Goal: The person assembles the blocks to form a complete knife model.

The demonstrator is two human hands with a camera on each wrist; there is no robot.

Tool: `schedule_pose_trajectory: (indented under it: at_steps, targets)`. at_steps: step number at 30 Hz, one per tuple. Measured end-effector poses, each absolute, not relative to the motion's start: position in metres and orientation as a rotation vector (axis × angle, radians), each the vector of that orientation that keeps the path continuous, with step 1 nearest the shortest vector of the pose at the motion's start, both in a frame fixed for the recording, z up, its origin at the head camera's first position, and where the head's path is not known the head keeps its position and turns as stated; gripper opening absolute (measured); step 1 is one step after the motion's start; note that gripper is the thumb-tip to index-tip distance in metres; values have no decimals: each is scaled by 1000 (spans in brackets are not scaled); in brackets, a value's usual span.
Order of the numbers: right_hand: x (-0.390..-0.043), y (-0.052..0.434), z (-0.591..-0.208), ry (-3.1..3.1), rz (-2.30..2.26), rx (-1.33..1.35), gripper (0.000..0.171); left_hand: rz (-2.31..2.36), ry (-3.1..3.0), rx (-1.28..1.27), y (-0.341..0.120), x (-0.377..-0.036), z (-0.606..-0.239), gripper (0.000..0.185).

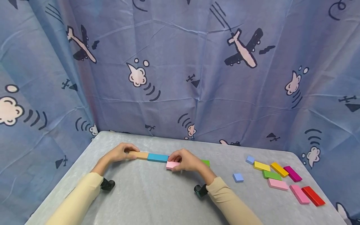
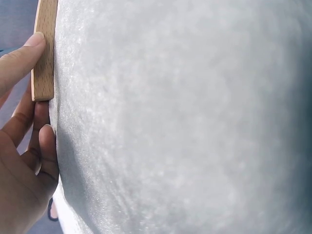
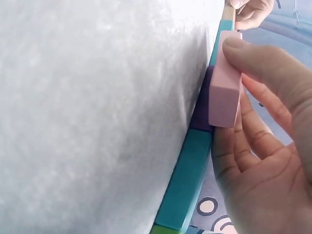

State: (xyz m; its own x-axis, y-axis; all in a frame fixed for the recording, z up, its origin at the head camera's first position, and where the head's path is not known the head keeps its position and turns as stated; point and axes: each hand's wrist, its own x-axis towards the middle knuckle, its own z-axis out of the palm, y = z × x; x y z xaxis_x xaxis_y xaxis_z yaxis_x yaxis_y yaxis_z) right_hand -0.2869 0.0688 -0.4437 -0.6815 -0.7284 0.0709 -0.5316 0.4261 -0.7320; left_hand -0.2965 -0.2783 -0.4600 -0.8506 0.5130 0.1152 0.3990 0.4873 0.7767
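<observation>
While the left hand (image 1: 121, 152) pinches the wooden block (image 1: 139, 155), the right hand (image 1: 187, 160) grips the pink block (image 1: 172, 165)

A grey table (image 1: 152, 200) stood before a blue curtain (image 1: 180, 72) printed with aeroplanes and clouds; toward its right lay loose blocks: two small blue squares (image 1: 238, 177), a yellow block (image 1: 262, 166), an orange-yellow one (image 1: 279, 169), a magenta one (image 1: 292, 173), a green one (image 1: 272, 175), two pink ones (image 1: 278, 184) and a red one (image 1: 313, 196), near one another.
</observation>
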Motion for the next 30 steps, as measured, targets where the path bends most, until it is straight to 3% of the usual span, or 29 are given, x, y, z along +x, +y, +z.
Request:
schedule_pose_trajectory:
  at_steps: [30]
  targets:
    - [-290,68,-446,2408,-1131,-1103,31,1283,2589,717,-278,-298,-460,28]
